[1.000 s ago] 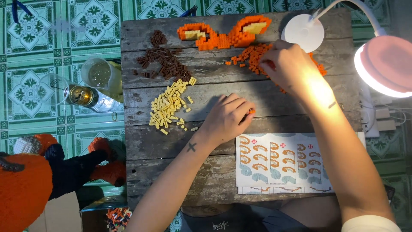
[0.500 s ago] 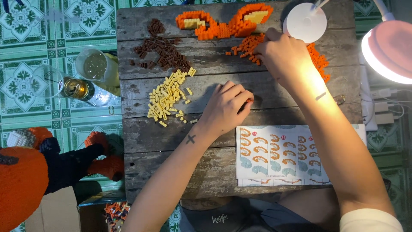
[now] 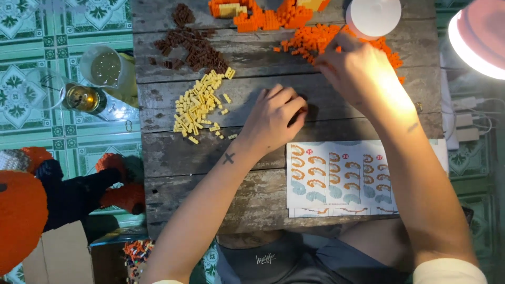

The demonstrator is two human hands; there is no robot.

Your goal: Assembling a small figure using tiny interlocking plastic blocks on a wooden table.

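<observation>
The wooden table (image 3: 210,163) is a narrow plank top; its left edge drops to green patterned floor tile (image 3: 31,31), its near edge meets the person's lap. Open plank lies between the yellow brick pile (image 3: 200,108) and the left hand (image 3: 273,118), and along the near-left corner of the table. The far edge is crowded.

The left hand rests on the planks, fingers curled inward and bunched — whatever it grips is hidden under the fingers, so its contents cannot be told. The right hand (image 3: 357,71) sits on the orange brick pile (image 3: 315,42), fingertips pressed together down among the loose bricks; the piece pinched, if any, is too small to make out.

Cut off at the top edge: an orange built model (image 3: 268,16) and a white round lamp base (image 3: 374,16). A lit pink lamp head (image 3: 478,37) is cropped at the upper right. A brown brick pile (image 3: 192,44) lies far left. An instruction sheet (image 3: 342,179) lies just beside the left wrist, reaching the table's near edge.

On the floor to the left stand 2 glass vessels: a cup (image 3: 108,68) with pale liquid and a glass (image 3: 79,97) holding amber liquid.
</observation>
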